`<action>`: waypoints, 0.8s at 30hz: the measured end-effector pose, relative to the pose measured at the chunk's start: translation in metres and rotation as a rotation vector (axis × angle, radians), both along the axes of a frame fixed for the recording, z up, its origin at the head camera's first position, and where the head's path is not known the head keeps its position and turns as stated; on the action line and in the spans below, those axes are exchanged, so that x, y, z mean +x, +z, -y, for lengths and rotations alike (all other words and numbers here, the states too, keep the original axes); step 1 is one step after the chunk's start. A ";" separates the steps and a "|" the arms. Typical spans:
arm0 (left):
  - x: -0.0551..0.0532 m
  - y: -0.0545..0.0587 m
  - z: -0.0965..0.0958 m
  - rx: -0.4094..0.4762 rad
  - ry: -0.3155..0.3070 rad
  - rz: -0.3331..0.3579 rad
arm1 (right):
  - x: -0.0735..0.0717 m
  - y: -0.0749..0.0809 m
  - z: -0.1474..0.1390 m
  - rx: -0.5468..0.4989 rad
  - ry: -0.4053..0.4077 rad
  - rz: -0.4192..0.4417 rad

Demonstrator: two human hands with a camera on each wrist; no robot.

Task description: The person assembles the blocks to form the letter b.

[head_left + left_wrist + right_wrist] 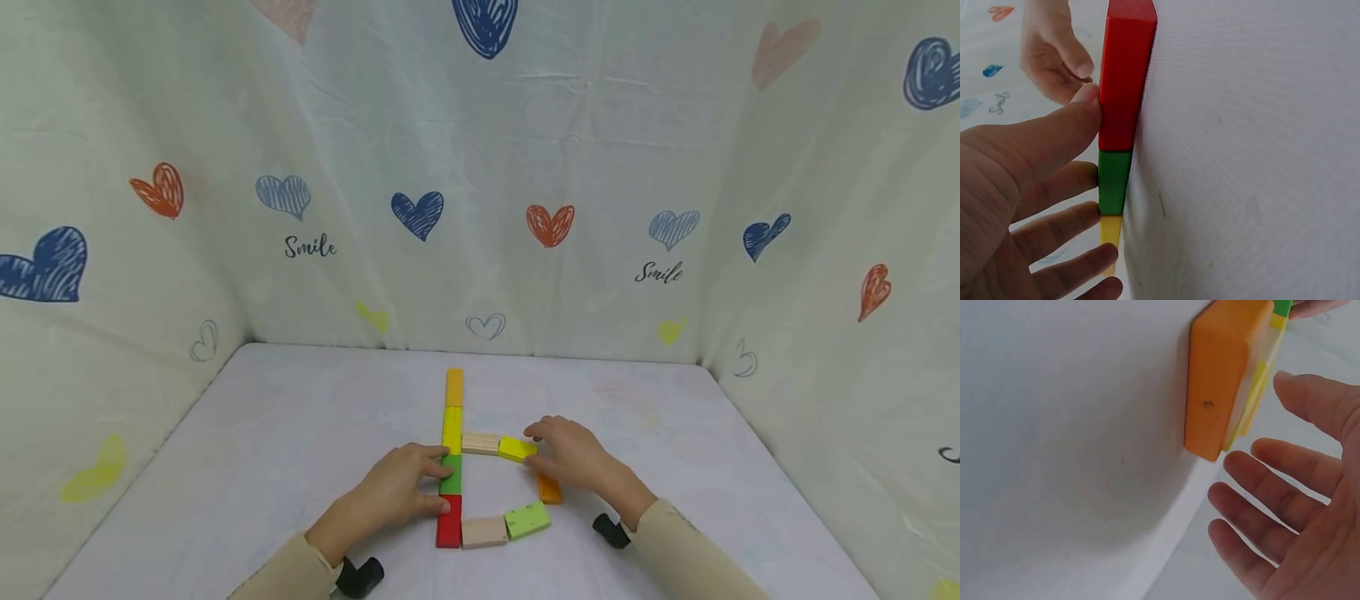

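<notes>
My left hand [397,483] rests along a straight column of wooden blocks, its fingers touching the red block [448,532], the green block [453,486] and the yellow block [452,427]. An amber block [454,387] tops that column. Over the orange block [551,492] hovers my right hand [576,452], fingers spread; the right wrist view shows a gap between them and the orange block [1219,381]. Right of the column, a plain wood block [480,443] and another yellow block [516,449] form an upper branch. Below, a plain block [484,532] adjoins a light green block [528,521].
All the blocks lie on a white-covered table [315,408]. Behind and beside it hangs a pale curtain [480,150] printed with hearts. Dark wrist cameras [360,577] sit near both sleeves.
</notes>
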State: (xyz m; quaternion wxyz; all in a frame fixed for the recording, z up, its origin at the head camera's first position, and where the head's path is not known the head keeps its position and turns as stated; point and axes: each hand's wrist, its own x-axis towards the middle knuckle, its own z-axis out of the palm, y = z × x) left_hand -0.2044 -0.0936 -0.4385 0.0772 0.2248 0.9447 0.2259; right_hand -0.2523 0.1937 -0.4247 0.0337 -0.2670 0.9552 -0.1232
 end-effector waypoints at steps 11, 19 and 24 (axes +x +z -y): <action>0.000 0.001 -0.001 -0.016 0.006 -0.003 | -0.005 -0.010 0.007 0.047 0.024 -0.024; 0.001 0.001 0.000 -0.014 0.004 -0.001 | -0.004 -0.009 0.008 0.044 0.029 -0.013; 0.000 0.001 0.000 -0.009 -0.009 -0.010 | -0.002 -0.004 0.004 0.014 0.016 -0.022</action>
